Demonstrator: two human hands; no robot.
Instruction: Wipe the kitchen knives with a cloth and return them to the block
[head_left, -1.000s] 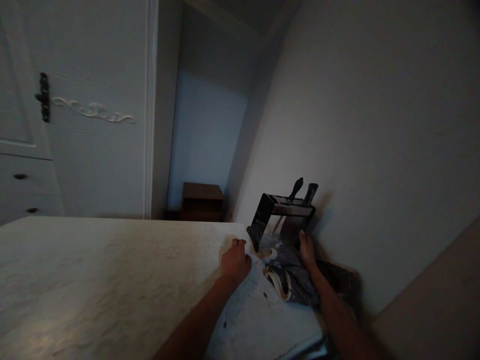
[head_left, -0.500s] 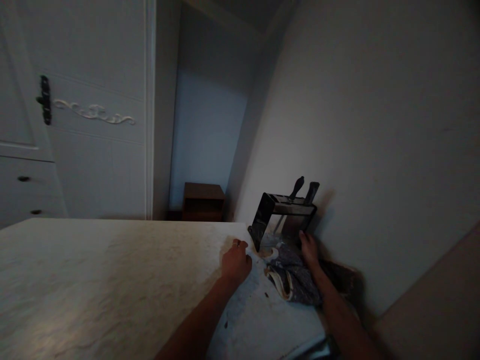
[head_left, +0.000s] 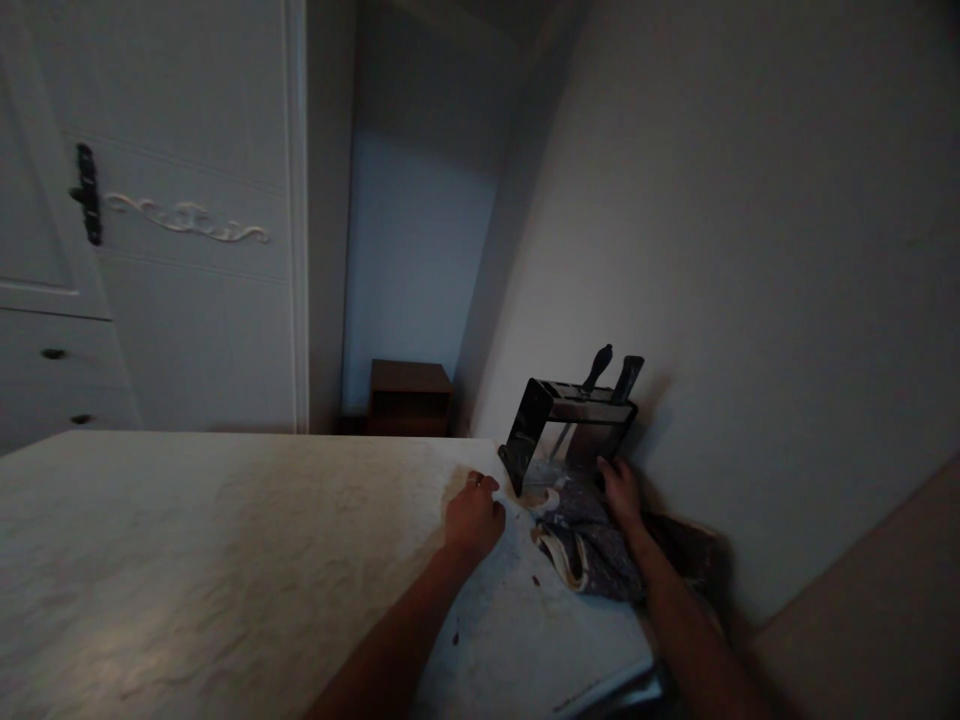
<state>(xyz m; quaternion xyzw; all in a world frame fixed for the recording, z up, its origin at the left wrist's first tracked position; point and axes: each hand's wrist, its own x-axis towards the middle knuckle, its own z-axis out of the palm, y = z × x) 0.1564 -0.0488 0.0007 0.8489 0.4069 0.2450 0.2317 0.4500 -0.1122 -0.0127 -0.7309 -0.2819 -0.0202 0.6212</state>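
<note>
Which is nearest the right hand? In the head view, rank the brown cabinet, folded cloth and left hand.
1. Folded cloth, beside the right hand.
2. Left hand, leftward by the pale counter.
3. Brown cabinet, beyond the counter's far edge.

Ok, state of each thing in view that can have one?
Black slotted knife rack: standing, two handles protruding.
Dark speckled cloth: bunched.
White panelled cupboard door: shut.
White drawers with dark knobs: shut.
Brown boxy wooden cabinet: open front.
Left hand: curled.
Right hand: at rack, grip unclear.
</note>
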